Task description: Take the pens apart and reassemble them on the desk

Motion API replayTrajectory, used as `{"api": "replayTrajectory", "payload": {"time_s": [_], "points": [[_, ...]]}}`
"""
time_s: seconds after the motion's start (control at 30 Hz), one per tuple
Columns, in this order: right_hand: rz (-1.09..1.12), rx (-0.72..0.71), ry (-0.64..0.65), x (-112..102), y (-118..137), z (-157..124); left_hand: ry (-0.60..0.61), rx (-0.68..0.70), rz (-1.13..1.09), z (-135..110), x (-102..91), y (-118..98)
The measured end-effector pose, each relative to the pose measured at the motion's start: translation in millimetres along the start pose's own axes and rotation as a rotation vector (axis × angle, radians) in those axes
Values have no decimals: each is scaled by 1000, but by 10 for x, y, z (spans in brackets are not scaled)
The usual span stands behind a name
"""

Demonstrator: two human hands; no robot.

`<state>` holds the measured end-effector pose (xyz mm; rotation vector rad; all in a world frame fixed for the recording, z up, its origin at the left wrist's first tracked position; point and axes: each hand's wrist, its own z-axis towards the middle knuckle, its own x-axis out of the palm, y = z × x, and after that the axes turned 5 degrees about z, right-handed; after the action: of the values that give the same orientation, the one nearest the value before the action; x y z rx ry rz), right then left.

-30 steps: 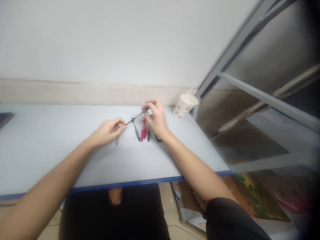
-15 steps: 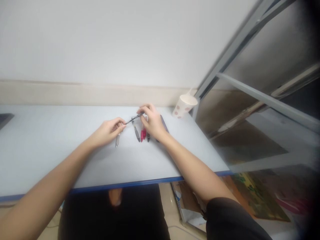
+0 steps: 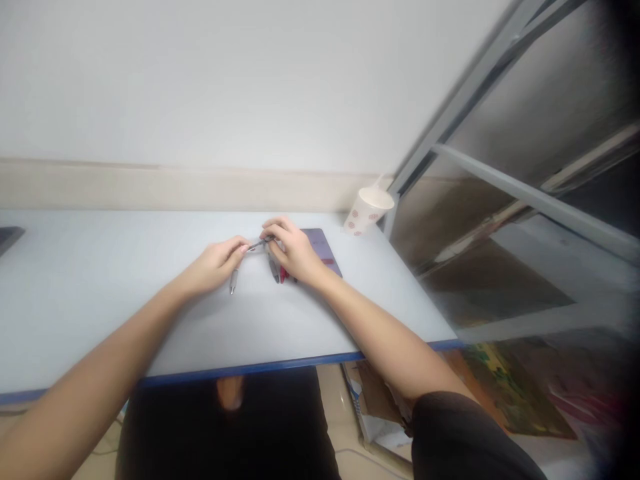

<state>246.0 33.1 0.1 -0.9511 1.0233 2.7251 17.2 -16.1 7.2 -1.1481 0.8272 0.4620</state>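
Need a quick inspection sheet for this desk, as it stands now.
surface: pale grey desk top with a blue edge
job's things: slim dark pen pinched between the hands; silver-tipped pen, grey pen and red pen lying on the desk
clutter: paper cup with red flower print; flat dark purple device; dark object cut off at the left edge
hands: left hand and right hand both on the slim dark pen
cables: nothing seen on the desk
surroundings: white wall, grey metal window frame, cardboard on the floor
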Motion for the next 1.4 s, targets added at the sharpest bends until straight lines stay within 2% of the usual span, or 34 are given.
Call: {"api": "replayTrajectory", "payload": {"time_s": [0.23,0.43,0.6,0.73,0.83,0.93,1.0,1.13,1.3,1.4], "points": [[-78,30,46,10,-70,10,-9,6,-2,-9,2,-2],[-176,160,265,-144,-3,56,-84,51,99,19,-61,45],[-77,293,370,-234,139,60,-110,131,127,23,-97,62],[-88,313,368,-237,175,66,-107,145,139,4,-98,49],[-1,281,348,-243,126,66,-104,120,136,-2,-97,49],[60,247,271,-239,75,61,-133,76,135,4,-102,54],[23,242,227,-226,71,59,-142,47,138,9,-104,54],[-41,323,252,-206,91,64,-132,38,144,11,-96,47],[46,185,155,-194,40,75,-139,12,159,9,-88,44],[-3,237,202,-180,53,72,-127,39,165,11,-93,44]]}}
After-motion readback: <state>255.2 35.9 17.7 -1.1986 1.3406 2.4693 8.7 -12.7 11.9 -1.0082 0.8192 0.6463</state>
